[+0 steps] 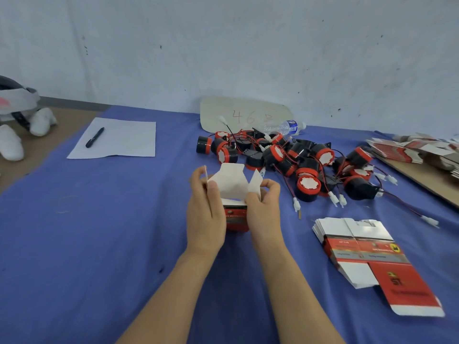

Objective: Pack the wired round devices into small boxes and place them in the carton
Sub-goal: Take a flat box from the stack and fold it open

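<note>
1. Head view, task item: the small box (236, 220) is printed red card with plain white inner faces. It sits upright between both hands at mid-desk. Its top flaps stand open, with a broad tabbed one at the back and narrow ones at the sides. Its contents are hidden.
2. Left hand (205, 214): grip clamped on the box's left wall, thumb against the left side flap.
3. Right hand (263, 209): grip clamped on the right wall, curled fingers pinching the right flap.
4. Round devices (308, 184): black cylindrical bodies with red rims and white scalloped faces. Thin red and black wires end in white plugs. They lie heaped beyond and right of the box, apart from the hands.
5. Flat box blanks (360, 247): a glossy, fanned stack beside the right forearm.
6. Desk (99, 232): covered in matte blue cloth. A white paper sheet (124, 142) at far left carries a black pen (95, 137).
</note>
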`<state>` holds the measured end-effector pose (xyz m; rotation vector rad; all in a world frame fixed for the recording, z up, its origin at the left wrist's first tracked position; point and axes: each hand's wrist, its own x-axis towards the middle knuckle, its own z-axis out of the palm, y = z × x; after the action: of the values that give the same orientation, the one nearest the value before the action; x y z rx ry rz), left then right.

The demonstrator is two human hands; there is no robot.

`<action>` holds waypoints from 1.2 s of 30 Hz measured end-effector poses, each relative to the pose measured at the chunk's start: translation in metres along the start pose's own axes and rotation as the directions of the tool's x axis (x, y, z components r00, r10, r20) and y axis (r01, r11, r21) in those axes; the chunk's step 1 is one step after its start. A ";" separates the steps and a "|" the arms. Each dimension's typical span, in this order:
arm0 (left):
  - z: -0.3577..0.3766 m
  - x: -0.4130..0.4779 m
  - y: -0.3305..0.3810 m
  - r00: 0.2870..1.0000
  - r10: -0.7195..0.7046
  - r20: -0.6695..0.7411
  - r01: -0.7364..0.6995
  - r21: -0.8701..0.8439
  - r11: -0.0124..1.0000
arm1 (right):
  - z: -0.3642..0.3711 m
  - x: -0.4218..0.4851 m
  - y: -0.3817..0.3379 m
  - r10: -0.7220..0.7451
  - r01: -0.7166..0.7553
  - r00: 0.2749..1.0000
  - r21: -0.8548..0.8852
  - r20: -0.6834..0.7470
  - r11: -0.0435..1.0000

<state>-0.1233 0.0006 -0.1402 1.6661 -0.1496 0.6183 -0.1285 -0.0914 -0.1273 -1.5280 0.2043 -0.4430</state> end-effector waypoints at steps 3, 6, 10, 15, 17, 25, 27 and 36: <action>-0.001 0.001 0.001 0.994 0.104 0.014 -0.104 0.002 0.995 | 0.002 -0.001 0.001 -0.111 0.110 0.993 -0.020 -0.047 0.994; -0.003 0.001 0.001 0.967 0.249 0.053 -0.254 0.103 0.962 | 0.002 -0.001 0.003 -0.178 0.174 0.982 -0.060 -0.070 0.983; -0.004 0.003 -0.003 0.965 0.256 0.062 -0.262 0.131 0.956 | -0.001 -0.002 0.003 -0.204 0.210 0.977 -0.131 0.058 0.969; -0.005 0.005 -0.005 0.987 0.158 0.037 -0.160 0.087 0.983 | -0.002 -0.002 0.005 -0.159 0.181 0.976 -0.148 0.149 0.972; -0.007 0.005 -0.002 0.993 0.109 0.051 -0.110 0.024 0.994 | -0.003 0.000 0.003 -0.152 0.173 0.979 -0.162 0.137 0.971; -0.010 0.008 0.013 0.990 0.115 0.086 -0.111 -0.047 0.993 | -0.003 0.002 -0.002 -0.088 0.099 0.984 -0.066 0.153 0.993; -0.010 0.008 0.012 0.989 0.092 0.117 -0.086 -0.059 0.995 | -0.003 0.002 -0.003 -0.097 0.109 0.982 -0.072 0.160 0.991; -0.014 0.015 0.016 0.945 -0.173 0.279 0.220 -0.146 0.964 | -0.004 -0.001 -0.003 -0.187 0.206 0.960 -0.077 0.210 0.975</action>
<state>-0.1223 0.0140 -0.1182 1.5623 -0.2200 0.2219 -0.1314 -0.0948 -0.1246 -1.6859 -0.0870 -0.4364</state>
